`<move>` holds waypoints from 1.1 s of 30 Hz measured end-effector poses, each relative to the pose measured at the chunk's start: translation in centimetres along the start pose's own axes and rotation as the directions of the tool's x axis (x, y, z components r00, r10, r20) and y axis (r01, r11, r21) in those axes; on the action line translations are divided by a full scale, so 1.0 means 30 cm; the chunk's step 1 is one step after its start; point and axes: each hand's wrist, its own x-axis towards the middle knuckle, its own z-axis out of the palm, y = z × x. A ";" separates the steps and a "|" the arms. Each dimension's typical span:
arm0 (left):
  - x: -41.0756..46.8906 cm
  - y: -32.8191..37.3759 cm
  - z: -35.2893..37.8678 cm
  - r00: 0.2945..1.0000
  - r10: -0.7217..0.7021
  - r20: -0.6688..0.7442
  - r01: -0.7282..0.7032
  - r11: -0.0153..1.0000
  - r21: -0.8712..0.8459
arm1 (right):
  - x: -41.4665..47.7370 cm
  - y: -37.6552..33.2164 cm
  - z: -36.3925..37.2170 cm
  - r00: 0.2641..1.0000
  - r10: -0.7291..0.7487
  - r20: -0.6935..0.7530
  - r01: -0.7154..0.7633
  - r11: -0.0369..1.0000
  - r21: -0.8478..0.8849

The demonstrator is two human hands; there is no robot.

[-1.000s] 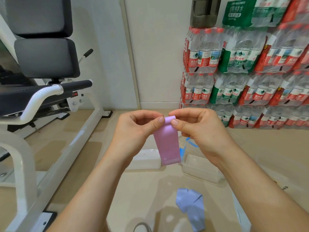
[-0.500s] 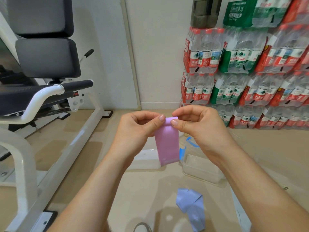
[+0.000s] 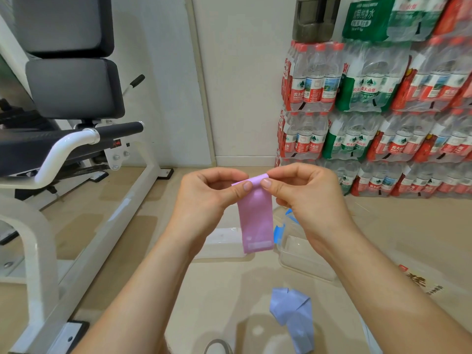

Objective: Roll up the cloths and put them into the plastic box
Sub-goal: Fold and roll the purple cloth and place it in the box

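Head view: I note left hand (image 3: pixel 207 198) and right hand (image 3: pixel 304 198), fingers pinched on the narrow pink cloth strip (image 3: pixel 255 221), held above the clear plastic box (image 3: pixel 304 259) at five o'clock. Risk: loose first turn unrolls.

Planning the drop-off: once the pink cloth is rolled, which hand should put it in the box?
Right, probably. The clear plastic box sits on the floor directly beneath the right hand; the left hand is farther over. Both pinch the pink cloth at its rolled top.
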 end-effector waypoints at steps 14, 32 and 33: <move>-0.005 0.006 0.011 0.997 0.068 -0.031 -0.065 0.994 0.089 | 0.002 0.003 0.005 0.999 0.038 0.020 -0.039 0.999 0.038; -0.004 0.006 0.003 1.000 0.015 0.011 -0.015 0.998 0.061 | 0.018 -0.006 -0.028 0.987 0.054 0.150 -0.039 0.994 -0.102; -0.005 0.005 0.004 1.000 0.017 0.015 -0.018 0.998 0.061 | 0.018 -0.005 -0.027 0.987 0.054 0.148 -0.037 0.993 -0.113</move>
